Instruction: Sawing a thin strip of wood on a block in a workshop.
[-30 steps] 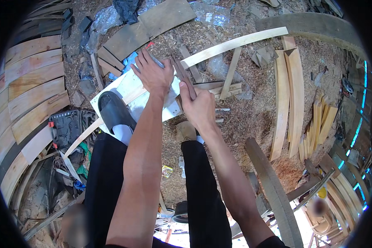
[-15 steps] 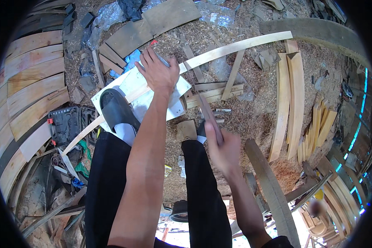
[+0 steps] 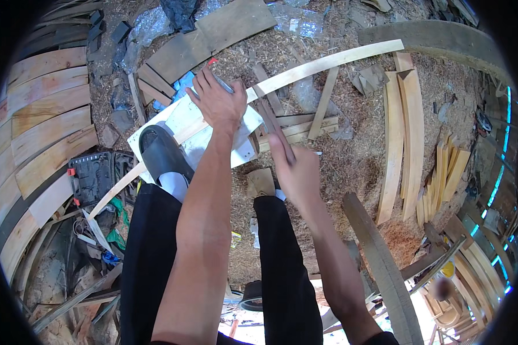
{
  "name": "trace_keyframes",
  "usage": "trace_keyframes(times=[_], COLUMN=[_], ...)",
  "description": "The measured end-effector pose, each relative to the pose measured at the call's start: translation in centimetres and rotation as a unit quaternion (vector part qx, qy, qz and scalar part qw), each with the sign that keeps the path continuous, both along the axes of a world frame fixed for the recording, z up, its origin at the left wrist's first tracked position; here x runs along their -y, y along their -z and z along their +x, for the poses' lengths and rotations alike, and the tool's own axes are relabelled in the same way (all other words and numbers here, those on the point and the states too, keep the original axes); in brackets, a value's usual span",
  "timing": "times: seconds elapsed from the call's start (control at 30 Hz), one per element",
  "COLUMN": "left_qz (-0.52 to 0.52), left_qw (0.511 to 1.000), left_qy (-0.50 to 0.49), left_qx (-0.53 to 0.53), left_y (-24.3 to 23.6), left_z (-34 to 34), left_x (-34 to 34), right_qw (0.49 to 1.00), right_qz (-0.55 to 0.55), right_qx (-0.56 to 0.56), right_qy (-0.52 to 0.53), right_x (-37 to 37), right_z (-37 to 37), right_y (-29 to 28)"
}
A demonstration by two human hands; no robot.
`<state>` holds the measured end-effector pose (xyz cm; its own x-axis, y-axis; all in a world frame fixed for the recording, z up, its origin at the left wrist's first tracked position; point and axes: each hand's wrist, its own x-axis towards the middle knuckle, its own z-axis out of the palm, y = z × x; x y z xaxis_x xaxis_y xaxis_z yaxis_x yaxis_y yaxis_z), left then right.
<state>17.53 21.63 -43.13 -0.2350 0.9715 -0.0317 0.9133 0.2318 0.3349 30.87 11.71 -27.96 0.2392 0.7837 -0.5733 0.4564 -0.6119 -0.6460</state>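
Observation:
A long, curved pale wooden strip [image 3: 328, 59] crosses a white board [image 3: 244, 150] on the ground. On the strip lies my left hand [image 3: 217, 102], its fingers bent around a grey, metal-looking tool [image 3: 223, 85] whose kind I cannot make out. My left foot, in a dark slipper [image 3: 161, 150], presses on the board and strip. In my right hand [image 3: 296, 172] is a narrow brown wooden stick [image 3: 276, 129], gripped near its lower end. The stick's far end reaches up close to the strip, just right of my left hand; whether they touch, I cannot tell.
Short wood offcuts [image 3: 302, 130] lie right of the board. Curved planks [image 3: 410, 144] rest farther right, and more boards [image 3: 52, 132] are stacked at left beside an open tool case [image 3: 92, 178]. A thick curved beam [image 3: 380, 270] stands by my right forearm. Shavings cover the ground.
My right hand has swung up and to the left with the stick, bringing its far end nearer the strip. My left hand keeps its place on the strip.

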Motion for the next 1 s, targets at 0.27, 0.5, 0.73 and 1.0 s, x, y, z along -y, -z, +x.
trace_keyframes(times=[0.27,0.5,0.73,1.0], left_qz=[0.012,0.015,-0.003,0.006], left_qw=[1.0,1.0,0.999,1.0], left_qy=[0.006,0.016,0.019,0.002], left_qx=[-0.019,-0.021,-0.027,-0.017], left_y=[0.4,0.3,0.6,0.1], left_z=[1.4,0.6,0.2,0.5], left_x=[-0.2,-0.3,-0.4,-0.2], right_qw=[0.997,0.998,1.0,0.998], right_qz=[-0.045,0.046,-0.012,-0.038], right_qx=[0.009,0.035,0.011,-0.019], right_qy=[0.064,0.028,0.025,0.044], right_x=[7.5,-2.3,-6.7,6.2], right_z=[2.5,-1.0,-2.0,2.2], right_y=[-5.9,3.8,4.9,-6.1])
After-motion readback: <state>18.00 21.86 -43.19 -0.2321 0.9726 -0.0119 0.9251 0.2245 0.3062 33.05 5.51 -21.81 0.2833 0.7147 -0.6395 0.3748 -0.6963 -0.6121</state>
